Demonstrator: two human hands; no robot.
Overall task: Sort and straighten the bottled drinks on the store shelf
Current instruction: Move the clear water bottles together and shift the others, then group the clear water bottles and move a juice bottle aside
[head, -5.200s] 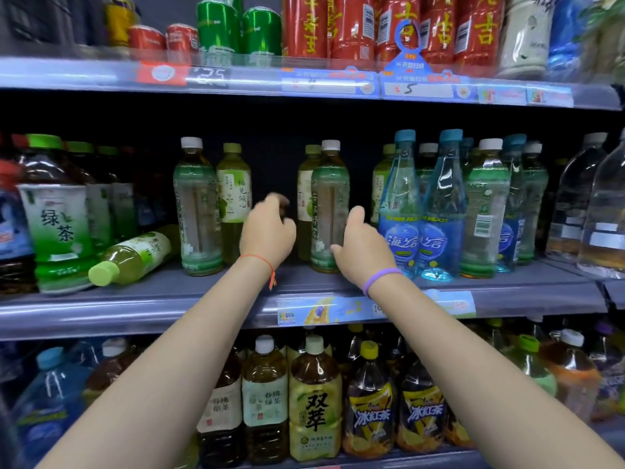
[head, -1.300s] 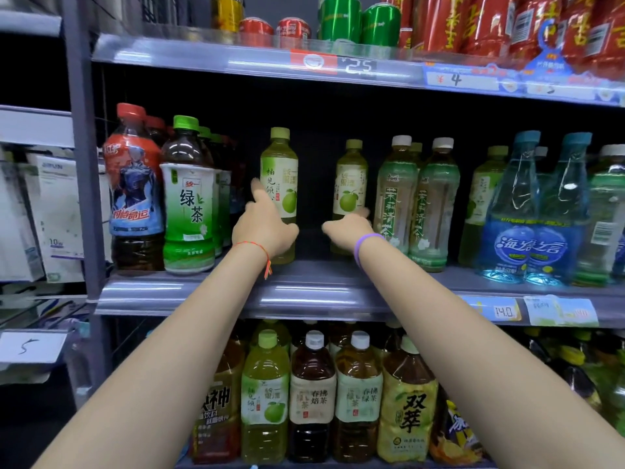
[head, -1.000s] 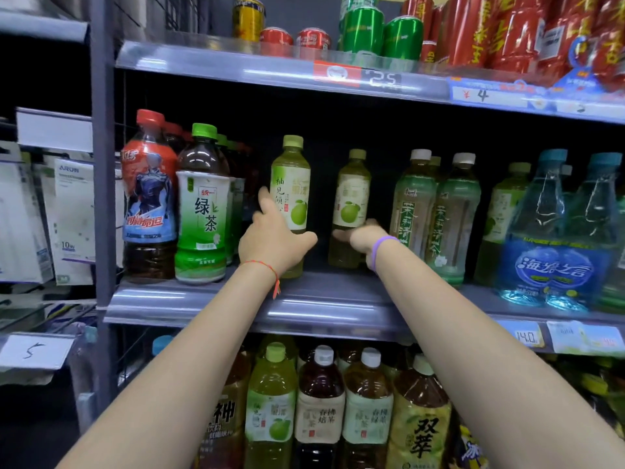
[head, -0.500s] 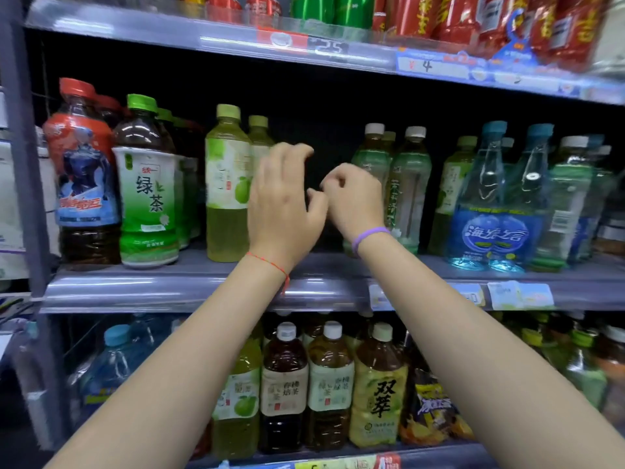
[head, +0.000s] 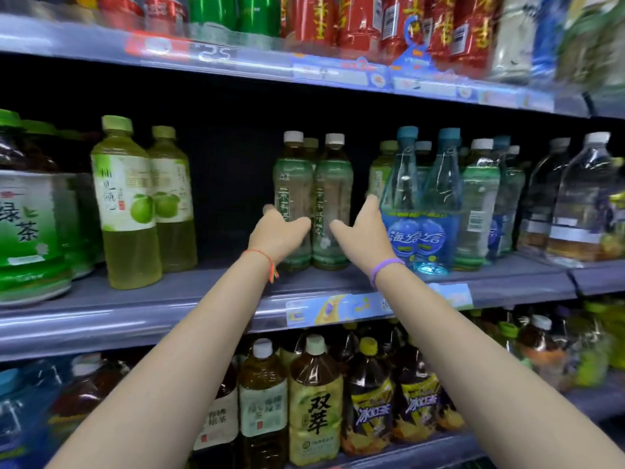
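Where two white-capped tea bottles [head: 313, 201] stand upright, touching, mid-shelf [head: 203, 292]: left hand [head: 279, 231] and right hand [head: 360, 231] flank them, each grip spread wide, holding nothing. Blue bottles [head: 419, 211] just right.

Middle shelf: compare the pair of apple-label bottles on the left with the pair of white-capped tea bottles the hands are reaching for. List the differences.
The apple-label bottles have yellow-green caps and bright yellow-green liquid; the white-capped tea bottles have white caps and pale green wraps. The apple-label bottles stand untouched; the left hand and right hand flank the tea bottles, open. A dark gap separates the pairs. Both pairs stand upright, side by side on the shelf.
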